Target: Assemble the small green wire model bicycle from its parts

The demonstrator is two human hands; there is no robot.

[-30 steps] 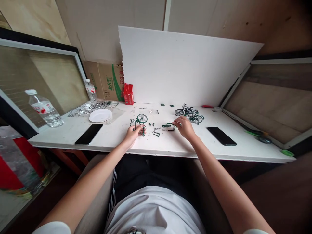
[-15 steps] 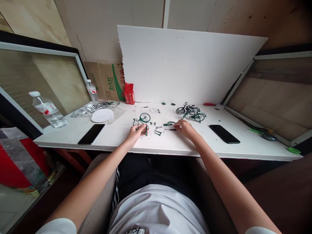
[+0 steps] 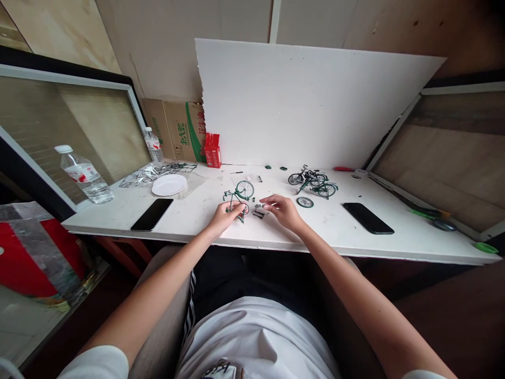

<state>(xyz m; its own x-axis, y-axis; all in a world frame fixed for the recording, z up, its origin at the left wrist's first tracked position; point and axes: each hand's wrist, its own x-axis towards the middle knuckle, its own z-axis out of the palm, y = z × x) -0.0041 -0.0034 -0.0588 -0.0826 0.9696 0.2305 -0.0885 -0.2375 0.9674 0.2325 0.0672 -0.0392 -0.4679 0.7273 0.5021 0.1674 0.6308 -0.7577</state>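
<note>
My left hand (image 3: 225,217) is closed on a partly built green model bicycle (image 3: 233,202). A spoked wheel (image 3: 244,189) stands at its far end, and a reddish round part shows by the fingertips. My right hand (image 3: 283,209) hovers over small loose parts to the right of the bicycle, its thumb and fingertips pinched together. Whatever lies between them is too small to name. A small dark bracket-like part (image 3: 258,215) lies just below those fingertips. Beyond the right hand, a loose spoked wheel (image 3: 305,202) lies flat on the white table (image 3: 323,231).
Model bicycles (image 3: 311,179) stand at the back right. Black phones lie left (image 3: 152,215) and right (image 3: 367,218). A white plate (image 3: 169,184), a water bottle (image 3: 84,176), a second bottle (image 3: 153,145) and a red box (image 3: 213,150) stand left. A white board (image 3: 315,105) rises behind.
My right hand has moved left, towards the bicycle and the small parts. The loose wheel it covered now shows. My left hand keeps its hold; the whole view has shifted slightly.
</note>
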